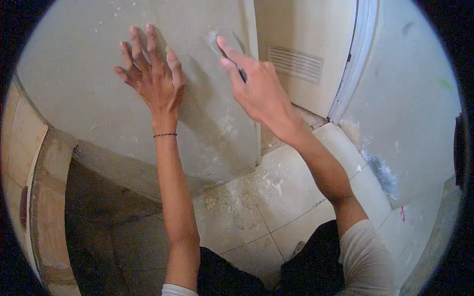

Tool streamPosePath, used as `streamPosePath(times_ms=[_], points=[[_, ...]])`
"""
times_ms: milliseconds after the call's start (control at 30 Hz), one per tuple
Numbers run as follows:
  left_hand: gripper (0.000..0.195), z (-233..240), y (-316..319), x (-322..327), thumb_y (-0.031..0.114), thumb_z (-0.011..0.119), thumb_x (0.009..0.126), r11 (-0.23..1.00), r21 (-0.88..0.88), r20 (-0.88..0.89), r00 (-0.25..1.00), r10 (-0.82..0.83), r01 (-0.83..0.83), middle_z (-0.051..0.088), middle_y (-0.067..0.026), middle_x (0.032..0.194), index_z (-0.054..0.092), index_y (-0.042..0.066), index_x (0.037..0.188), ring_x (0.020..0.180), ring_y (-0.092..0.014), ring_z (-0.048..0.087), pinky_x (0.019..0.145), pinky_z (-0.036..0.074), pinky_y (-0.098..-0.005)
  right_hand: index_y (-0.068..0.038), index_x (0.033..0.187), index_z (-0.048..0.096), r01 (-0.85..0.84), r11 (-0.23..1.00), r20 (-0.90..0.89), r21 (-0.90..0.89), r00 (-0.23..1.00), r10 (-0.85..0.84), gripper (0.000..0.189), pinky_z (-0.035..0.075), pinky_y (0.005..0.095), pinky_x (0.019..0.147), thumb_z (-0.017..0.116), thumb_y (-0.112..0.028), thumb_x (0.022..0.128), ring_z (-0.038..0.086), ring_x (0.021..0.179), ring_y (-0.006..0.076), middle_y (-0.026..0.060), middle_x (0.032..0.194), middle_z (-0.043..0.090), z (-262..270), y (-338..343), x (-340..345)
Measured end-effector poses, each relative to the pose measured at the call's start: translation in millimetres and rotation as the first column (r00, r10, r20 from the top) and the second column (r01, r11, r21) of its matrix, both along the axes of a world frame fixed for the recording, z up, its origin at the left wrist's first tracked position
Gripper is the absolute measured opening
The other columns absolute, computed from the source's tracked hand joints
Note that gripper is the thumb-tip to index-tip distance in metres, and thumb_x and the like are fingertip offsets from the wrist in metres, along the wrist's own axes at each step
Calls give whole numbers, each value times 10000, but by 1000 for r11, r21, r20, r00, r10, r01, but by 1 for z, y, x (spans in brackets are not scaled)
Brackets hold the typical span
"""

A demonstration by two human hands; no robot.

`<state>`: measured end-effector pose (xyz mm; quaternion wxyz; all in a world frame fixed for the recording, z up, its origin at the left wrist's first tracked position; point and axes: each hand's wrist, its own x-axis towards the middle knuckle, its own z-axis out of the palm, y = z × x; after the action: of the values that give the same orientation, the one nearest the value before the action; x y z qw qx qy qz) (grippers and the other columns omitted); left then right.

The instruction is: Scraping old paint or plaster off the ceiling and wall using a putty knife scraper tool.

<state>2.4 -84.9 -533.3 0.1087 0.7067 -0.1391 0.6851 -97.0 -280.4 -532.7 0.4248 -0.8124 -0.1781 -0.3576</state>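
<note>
My left hand [155, 79] rests against a grey-green painted wall [85, 85], fingers spread and holding nothing. A thin dark braided cord circles that wrist. To its right, my right hand [261, 88] grips a scraper like a putty knife [214, 40], with the index finger stretched along it. Its pale, slightly blurred blade lies at or very near the wall, close to the wall's right-hand corner. Most of the scraper's dark handle is hidden in my palm. The paint bears small chips and pale scuffed patches.
Beyond the corner stands a cream door [303, 26] with a louvred vent [295, 64] and a white frame [355, 63]. White specks and stains mark the tiled floor [237, 222]. The right-hand wall [411, 111] has a peeling patch [381, 172]. A tiled ledge [52, 192] curves along the left.
</note>
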Motion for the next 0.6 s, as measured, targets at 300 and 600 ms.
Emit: streamPosePath(times_ms=[300,600], points=[[620,2,-1,5,371,442,1014,998,1,22,998,62,-62,278,-16,1699,362,261,1619,1578,-302,170,1255,-93,-552,-161,1463,569,-48,999,-37,-19,998,47,424,519,489,768,554,-234,1046,573,855,551,349,945,611,-1,3,3],[615,1,-2,3,364,446,1014,997,-1,31,996,78,-78,281,-8,1698,372,265,1616,1568,-304,204,1253,-101,-545,-142,1464,562,16,1000,45,0,999,-16,426,507,501,732,544,-233,1048,580,862,546,346,912,610,-4,3,16]])
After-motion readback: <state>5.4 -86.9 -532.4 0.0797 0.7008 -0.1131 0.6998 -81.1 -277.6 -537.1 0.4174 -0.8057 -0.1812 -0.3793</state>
